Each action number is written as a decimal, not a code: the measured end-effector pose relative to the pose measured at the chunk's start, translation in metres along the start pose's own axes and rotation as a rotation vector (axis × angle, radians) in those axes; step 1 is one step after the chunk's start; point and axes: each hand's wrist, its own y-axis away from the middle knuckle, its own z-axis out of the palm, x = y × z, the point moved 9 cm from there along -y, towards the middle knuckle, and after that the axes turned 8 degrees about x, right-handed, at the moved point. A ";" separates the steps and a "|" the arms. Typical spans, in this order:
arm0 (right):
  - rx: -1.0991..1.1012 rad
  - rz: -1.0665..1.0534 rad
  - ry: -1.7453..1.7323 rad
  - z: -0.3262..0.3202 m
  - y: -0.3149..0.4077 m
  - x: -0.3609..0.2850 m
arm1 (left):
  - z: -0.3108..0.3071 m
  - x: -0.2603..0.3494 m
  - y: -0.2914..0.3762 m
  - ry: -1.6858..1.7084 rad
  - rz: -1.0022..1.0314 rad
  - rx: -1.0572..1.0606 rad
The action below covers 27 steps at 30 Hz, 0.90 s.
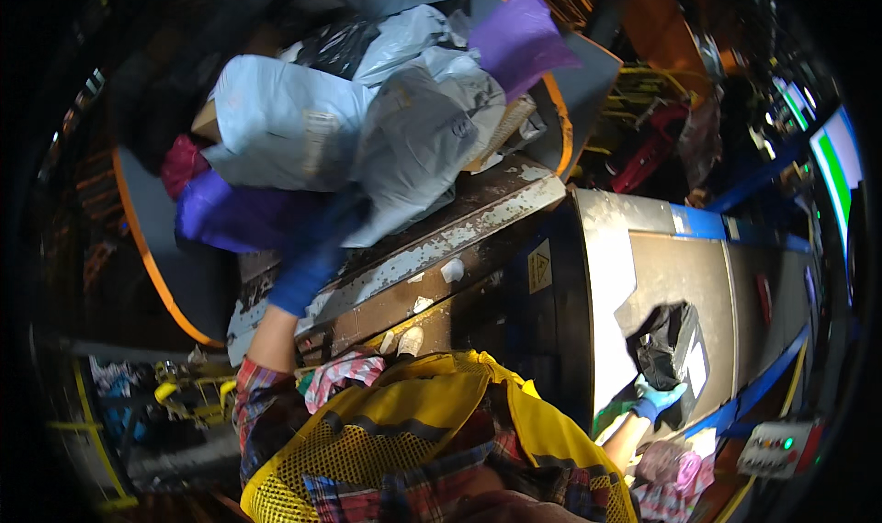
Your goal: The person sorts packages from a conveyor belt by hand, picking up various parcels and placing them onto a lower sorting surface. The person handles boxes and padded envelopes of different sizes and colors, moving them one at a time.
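My left hand (pixel 317 251), in a blue glove, is blurred over the front of a parcel pile. It reaches between a purple plastic mailer (pixel 238 213) and a grey plastic mailer (pixel 420 137); whether its fingers grip either one cannot be made out. A bulky pale plastic parcel (pixel 282 123) lies just beyond it. On the right, my gloved right hand (pixel 658 393) holds the near end of a black plastic mailer (pixel 672 347) with a white label. That mailer is over the tan conveyor belt (pixel 716 282).
More mailers, including a lilac one (pixel 520 44), fill the orange-edged chute (pixel 148 268). A worn metal ledge (pixel 427 247) borders it in front of me. The conveyor has a blue side rail (pixel 751 402). A control box (pixel 778 448) with buttons stands at lower right, and a lit screen (pixel 837 172) above.
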 end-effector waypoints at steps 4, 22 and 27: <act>-0.488 0.072 0.399 0.076 0.130 0.112 | 0.063 0.059 0.001 0.057 -0.028 -0.057; -1.002 0.210 0.910 0.151 0.311 0.306 | -0.053 -0.145 0.078 -0.681 -0.419 0.588; -0.844 0.043 0.878 0.119 0.248 0.228 | -0.017 -0.186 0.114 -0.019 -0.841 0.381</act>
